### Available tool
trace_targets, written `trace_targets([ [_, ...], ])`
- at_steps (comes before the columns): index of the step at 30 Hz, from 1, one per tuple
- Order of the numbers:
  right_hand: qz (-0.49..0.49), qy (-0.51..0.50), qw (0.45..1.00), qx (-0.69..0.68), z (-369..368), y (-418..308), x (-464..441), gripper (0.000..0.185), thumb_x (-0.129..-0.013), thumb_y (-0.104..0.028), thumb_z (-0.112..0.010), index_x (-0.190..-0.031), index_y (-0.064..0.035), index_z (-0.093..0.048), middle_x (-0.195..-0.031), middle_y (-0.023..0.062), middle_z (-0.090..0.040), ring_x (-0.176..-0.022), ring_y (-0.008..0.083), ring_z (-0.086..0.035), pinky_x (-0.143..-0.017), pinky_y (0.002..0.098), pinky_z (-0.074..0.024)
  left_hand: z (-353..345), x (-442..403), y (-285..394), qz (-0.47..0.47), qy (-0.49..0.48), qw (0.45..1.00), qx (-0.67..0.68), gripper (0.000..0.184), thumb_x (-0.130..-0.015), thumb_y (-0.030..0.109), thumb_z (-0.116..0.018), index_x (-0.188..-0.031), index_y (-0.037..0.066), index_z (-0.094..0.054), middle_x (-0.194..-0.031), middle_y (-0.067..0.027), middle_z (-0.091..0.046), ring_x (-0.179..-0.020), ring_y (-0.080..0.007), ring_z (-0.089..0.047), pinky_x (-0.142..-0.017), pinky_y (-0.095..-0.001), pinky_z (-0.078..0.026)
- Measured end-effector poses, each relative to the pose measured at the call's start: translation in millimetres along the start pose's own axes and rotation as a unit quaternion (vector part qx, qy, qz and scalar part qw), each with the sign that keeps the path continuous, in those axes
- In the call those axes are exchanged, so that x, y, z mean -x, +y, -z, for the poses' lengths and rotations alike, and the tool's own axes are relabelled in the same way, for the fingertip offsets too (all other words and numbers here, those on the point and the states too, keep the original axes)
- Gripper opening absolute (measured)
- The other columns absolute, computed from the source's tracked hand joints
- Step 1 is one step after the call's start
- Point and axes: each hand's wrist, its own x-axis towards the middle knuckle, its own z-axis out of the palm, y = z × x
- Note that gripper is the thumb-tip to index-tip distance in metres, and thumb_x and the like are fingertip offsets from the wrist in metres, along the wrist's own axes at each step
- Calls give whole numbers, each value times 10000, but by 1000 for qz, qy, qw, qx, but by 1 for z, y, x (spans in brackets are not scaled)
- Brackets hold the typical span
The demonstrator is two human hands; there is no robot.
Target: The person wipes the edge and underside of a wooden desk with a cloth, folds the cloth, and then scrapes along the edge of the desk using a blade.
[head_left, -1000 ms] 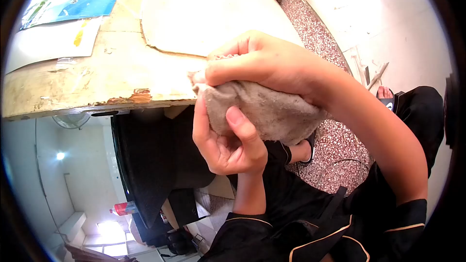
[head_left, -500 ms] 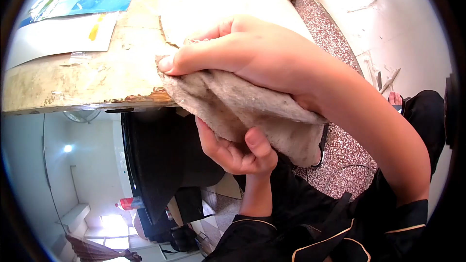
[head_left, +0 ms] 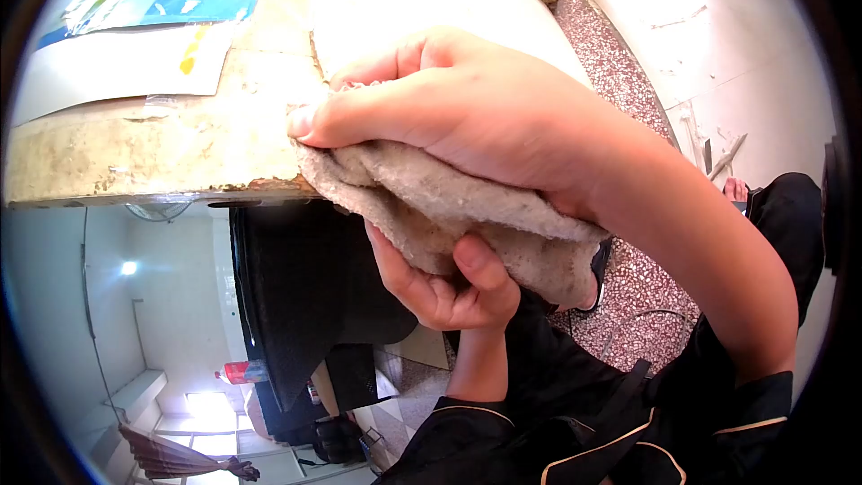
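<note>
Under the right hand [head_left: 476, 108], cloth [head_left: 458, 202] more crumpled.

I find the cloth [head_left: 503, 224] matt throughout, its face coarse and fuzzy, with small dark specks. The table [head_left: 81, 162] carries a yellowish coating, scuffed and stained; at its chipped front edge [head_left: 283, 184] rough brown wood shows. I note a white sheet [head_left: 117, 76], smooth paper in appearance, and a blue printed sheet [head_left: 180, 2], smooth, paper or plastic; I cannot tell which. The speckled floor [head_left: 651, 319] resembles smooth terrazzo; the pale floor [head_left: 754, 63] is smooth, with glare. My black garment [head_left: 575, 395] is matt fabric.
</note>
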Motion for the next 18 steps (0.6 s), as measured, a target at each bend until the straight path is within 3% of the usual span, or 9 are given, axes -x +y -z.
trace_targets([
  [3, 14, -12, 1000, -4, 1, 1, -1, 266, -769, -300, -674, -871, -60, -726, -784, 82, -680, -699, 163, -605, -675, 280, -474, -3, -1, -1, -15, 1, 999, 32, 705, -881, 224, -572, -1378, -134, -221, -1356, -345, -369, -1213, -381, -468, -1009, -431, -413],
  [6, 9, 2, 995, 102, 12, -2, -3, 330, -762, -349, -684, -869, -38, -722, -791, 101, -679, -696, 177, -610, -662, 288, -478, -3, 2, 2, 3, -17, 999, 29, 694, -867, 192, -580, -1370, -137, -235, -1342, -346, -386, -1193, -374, -489, -993, -420, -431],
  [8, 8, -6, 974, 224, 27, 2, -7, 410, -773, -432, -719, -807, -23, -720, -699, 28, -643, -611, 68, -561, -590, 204, -435, -2, 6, 3, 2, -46, 999, 8, 678, -855, 162, -591, -1360, -139, -255, -1322, -345, -406, -1167, -366, -513, -974, -407, -451],
  [12, -39, -74, 984, 155, 34, 6, 0, 445, -759, -451, -741, -784, -8, -719, -669, 27, -639, -567, 75, -554, -558, 210, -431, -5, 9, 3, -6, -54, 998, 22, 651, -831, 117, -612, -1335, -150, -297, -1279, -338, -451, -1118, -350, -552, -942, -384, -479],
  [13, -39, -74, 984, 155, 33, 7, 0, 445, -759, -451, -741, -784, -8, -719, -669, 27, -639, -567, 75, -554, -558, 210, -431, -4, 10, 2, -7, -47, 999, 26, 652, -830, 115, -612, -1334, -151, -297, -1277, -336, -453, -1118, -349, -553, -944, -384, -478],
  [15, -53, -59, 987, 142, 30, 5, 0, 433, -698, -440, -766, -828, -29, -735, -740, 102, -668, -663, 177, -598, -640, 299, -468, -2, 11, 1, -4, -38, 999, 29, 651, -830, 112, -609, -1335, -153, -294, -1274, -337, -456, -1118, -350, -552, -947, -385, -476],
  [18, -79, -35, 983, 162, 24, -1, 2, 428, -695, -451, -767, -786, -34, -736, -716, 92, -663, -653, 171, -591, -647, 289, -462, 0, 9, 2, -1, -44, 999, 21, 649, -833, 110, -604, -1338, -151, -292, -1274, -341, -457, -1117, -353, -554, -946, -389, -477],
])
